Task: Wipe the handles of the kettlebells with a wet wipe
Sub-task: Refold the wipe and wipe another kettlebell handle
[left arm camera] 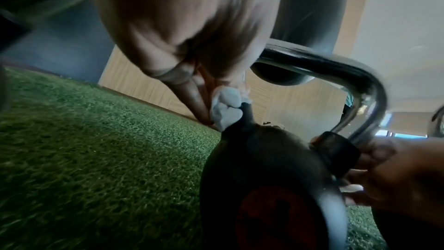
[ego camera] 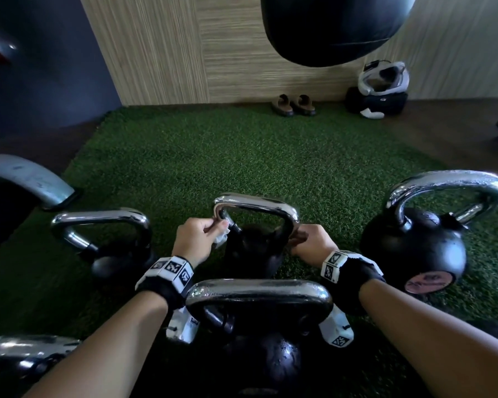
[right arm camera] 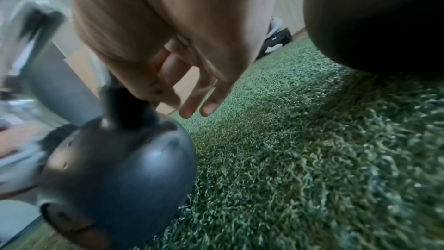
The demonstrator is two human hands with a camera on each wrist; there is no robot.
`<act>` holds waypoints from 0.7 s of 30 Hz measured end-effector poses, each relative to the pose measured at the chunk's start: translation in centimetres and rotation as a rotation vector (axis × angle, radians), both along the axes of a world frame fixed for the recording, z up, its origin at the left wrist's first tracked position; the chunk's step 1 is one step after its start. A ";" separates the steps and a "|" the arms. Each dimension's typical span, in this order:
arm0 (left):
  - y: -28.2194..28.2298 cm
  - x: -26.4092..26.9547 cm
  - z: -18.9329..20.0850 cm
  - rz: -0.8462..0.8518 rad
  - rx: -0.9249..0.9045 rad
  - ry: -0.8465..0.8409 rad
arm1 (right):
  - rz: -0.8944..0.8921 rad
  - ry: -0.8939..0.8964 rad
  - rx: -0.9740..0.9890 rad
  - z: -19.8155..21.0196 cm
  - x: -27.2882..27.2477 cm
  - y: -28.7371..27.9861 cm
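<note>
On the green turf (ego camera: pixel 242 156), the middle kettlebell (ego camera: pixel 253 254) is steadied at its right handle post by the right hand (ego camera: pixel 311 239), while a crumpled wet wipe (ego camera: pixel 222 238) is pinched against the left post by the left hand (ego camera: pixel 197 239), apparently for scrubbing.

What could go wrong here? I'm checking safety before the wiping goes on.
The wipe is bunched small in the left hand, so it may miss much of the handle. The kettlebell might tip while the right hand steadies only one leg. The near kettlebell crowds both wrists.
</note>
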State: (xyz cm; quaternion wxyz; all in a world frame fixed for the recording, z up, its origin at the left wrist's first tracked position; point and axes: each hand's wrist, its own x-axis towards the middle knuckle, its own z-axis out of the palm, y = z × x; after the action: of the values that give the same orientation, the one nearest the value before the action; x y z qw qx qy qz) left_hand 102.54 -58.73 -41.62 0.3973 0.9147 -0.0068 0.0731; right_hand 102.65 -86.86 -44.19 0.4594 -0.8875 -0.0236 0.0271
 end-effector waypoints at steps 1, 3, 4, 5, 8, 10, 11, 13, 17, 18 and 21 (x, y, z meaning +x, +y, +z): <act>-0.3 0.5 0.3 0.006 0.015 -0.008 | 0.007 -0.026 -0.010 0.1 -0.2 -0.2; -1.1 1.8 0.8 0.006 0.080 -0.032 | 0.040 -0.069 -0.038 0.8 -0.7 -0.2; -1.6 2.5 1.1 -0.001 0.115 -0.035 | 0.067 -0.078 -0.059 1.0 -0.7 -0.1; -2.2 3.1 1.6 -0.007 0.146 -0.030 | 0.103 -0.089 -0.090 1.6 -0.9 0.1; -3.8 4.5 2.9 -0.034 0.181 0.000 | 0.186 -0.071 -0.149 2.4 -1.1 1.2; -4.9 5.1 3.6 -0.062 0.147 0.006 | 0.200 -0.040 -0.155 2.8 -1.4 1.7; -5.3 5.3 3.7 -0.082 0.144 0.016 | 0.204 -0.020 -0.146 3.0 -1.5 1.8; -5.1 5.5 3.8 -0.138 0.184 0.070 | 0.203 0.003 -0.123 3.3 -1.4 2.0; -3.8 5.9 2.5 -0.284 0.174 0.117 | 0.137 -0.020 -0.172 2.9 -0.8 2.9; -3.8 5.9 2.3 -0.271 0.185 0.114 | 0.139 0.012 -0.192 2.8 -0.6 3.4; -4.5 5.5 2.9 -0.188 0.229 0.095 | 0.147 0.107 -0.196 2.8 -0.2 4.4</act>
State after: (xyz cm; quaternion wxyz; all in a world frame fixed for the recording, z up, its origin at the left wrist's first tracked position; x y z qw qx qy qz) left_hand 108.09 -63.21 -38.74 0.2953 0.9519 -0.0819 -0.0091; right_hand 102.40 -82.50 -41.43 0.3679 -0.9213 -0.0613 0.1103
